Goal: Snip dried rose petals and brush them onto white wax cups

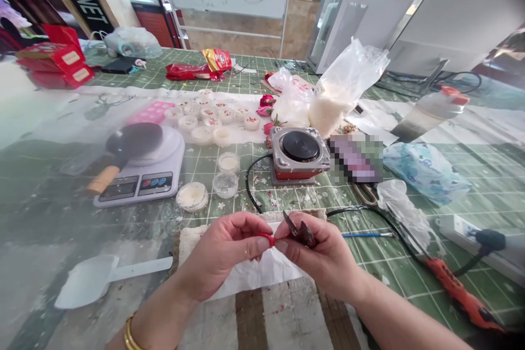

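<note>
Left hand (223, 254): closed, pinching a red piece (269, 239). Right hand (326, 257): gripping a dark pointed tool (301, 231), fingertips touching that piece, hovering over white paper (262, 276).

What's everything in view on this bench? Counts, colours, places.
red piece: 1, red, pinched between both hands
dark tool: 1, dark metal, in right hand
scale: 1, white, left of centre, under the pan
pan: 1, black with wooden handle, on scale
hot plate: 1, silver and red, centre
small cups: about a dozen, white, behind scale; three nearer
bags: 2, clear with white contents, behind hot plate
scoop: 1, white, near left
orange tool: 1, orange, near right
green mat: 1, green gridded, covering table
left hand: 1, pinching red piece
right hand: 1, holding dark tool, touching red piece
</note>
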